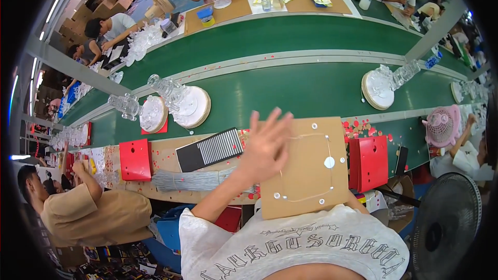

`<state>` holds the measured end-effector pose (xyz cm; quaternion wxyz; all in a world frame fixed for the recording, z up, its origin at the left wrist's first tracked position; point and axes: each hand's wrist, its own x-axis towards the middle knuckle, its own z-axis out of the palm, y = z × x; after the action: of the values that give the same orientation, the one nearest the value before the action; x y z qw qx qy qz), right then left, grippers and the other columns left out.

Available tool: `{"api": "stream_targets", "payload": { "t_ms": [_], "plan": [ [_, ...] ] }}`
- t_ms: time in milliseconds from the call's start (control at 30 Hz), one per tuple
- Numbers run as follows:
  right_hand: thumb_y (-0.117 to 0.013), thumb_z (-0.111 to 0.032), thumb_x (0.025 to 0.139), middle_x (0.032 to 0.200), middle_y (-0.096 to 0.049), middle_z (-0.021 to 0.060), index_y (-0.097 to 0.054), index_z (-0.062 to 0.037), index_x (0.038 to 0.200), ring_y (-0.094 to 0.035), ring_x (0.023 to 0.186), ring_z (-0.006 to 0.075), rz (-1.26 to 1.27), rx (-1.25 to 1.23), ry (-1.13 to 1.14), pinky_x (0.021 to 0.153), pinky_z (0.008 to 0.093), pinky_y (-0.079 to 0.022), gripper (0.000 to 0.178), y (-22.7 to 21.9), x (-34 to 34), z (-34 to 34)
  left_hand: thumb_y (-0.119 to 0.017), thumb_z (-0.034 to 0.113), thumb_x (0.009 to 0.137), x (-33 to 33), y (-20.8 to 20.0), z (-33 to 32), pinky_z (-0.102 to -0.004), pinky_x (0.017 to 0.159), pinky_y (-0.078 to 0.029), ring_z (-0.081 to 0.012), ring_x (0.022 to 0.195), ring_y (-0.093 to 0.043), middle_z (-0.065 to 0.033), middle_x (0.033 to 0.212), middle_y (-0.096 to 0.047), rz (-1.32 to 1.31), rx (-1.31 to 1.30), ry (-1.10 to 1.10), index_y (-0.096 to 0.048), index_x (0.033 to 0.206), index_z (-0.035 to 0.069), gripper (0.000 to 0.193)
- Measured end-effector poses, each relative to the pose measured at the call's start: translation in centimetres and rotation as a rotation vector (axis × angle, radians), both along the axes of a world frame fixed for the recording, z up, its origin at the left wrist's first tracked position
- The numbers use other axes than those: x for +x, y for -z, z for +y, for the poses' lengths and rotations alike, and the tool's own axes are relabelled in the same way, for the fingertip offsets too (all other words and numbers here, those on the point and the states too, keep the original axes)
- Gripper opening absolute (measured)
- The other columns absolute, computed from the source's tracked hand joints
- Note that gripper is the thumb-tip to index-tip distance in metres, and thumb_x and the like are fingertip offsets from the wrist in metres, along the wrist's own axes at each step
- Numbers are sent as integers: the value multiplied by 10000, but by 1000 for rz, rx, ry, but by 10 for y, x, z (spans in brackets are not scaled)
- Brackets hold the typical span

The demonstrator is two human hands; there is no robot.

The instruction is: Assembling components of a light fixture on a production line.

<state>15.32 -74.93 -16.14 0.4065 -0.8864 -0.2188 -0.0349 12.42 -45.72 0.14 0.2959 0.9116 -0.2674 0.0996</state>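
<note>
My left hand (267,148) is over the left side of a square brown board (306,176), its fingers apart and slightly blurred. Nothing shows in its grasp. The board is close to my chest. On its face a thin pale wire loop (330,148) runs through several small white round pieces, with a larger white disc (329,162) on the right side. My right forearm (358,203) shows just past the board's lower right edge, while the right hand itself is hidden behind the board.
A bundle of grey wires (192,180) and a black sheet with pale strips (210,150) lie left. Red cards (136,161) and a red stack (372,162) flank the board. Clear ornaments on round bases (191,108) stand on the green belt (290,88). A black fan (447,225) stands right.
</note>
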Motion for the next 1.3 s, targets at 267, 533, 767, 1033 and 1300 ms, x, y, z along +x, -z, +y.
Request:
{"api": "stream_targets", "payload": {
  "t_ms": [267, 533, 767, 1033, 1300],
  "plan": [
    [-779, -321, 773, 1287, -651, 126, -632, -23, 1242, -609, 1189, 254, -166, -252, -25, 1060, 455, -388, 575, -60, 16, 13, -464, 75, 998, 0, 22, 125, -387, 1109, -399, -229, 1248, -572, -153, 1309, -639, -300, -1039, -965, -621, 1230, -61, 311],
    [-817, -325, 659, 1108, -704, 73, -712, -55, 1022, -669, 992, 300, -266, -824, -162, 1042, 469, -386, 465, -87, 189, 3, -471, 6, 949, -33, 90, 121, -358, 1026, -428, -229, 1135, -601, -127, 1222, -663, -227, -908, -1245, -629, 1154, -36, 262],
    [-699, -226, 841, 889, -739, -20, -785, -213, 854, -705, 907, 185, -340, -1512, -283, 1060, 547, -334, 87, 32, 254, 55, -463, -38, 918, -50, 81, 138, -381, 1021, -439, -268, 1121, -606, -160, 1199, -650, -309, -764, -1237, -639, 1120, -60, 269],
    [-711, -213, 785, 949, -667, 37, -661, -133, 861, -655, 915, 210, -918, -301, -325, 830, 400, -498, 121, -72, 200, 98, -481, -32, 916, -38, 97, 129, -368, 921, -473, -266, 1111, -615, -163, 1194, -662, -208, -700, -1218, -641, 1079, -58, 230],
    [-714, -444, 852, 1392, -508, 120, -524, -264, 1367, -509, 1288, 411, -130, -750, 1075, 1001, 637, -443, 578, -80, 250, -265, -482, -27, 930, -22, 118, 108, -349, 918, -483, -225, 1048, -625, -133, 1133, -675, -107, -822, -1140, -643, 1070, -41, 214]
  ]
}}
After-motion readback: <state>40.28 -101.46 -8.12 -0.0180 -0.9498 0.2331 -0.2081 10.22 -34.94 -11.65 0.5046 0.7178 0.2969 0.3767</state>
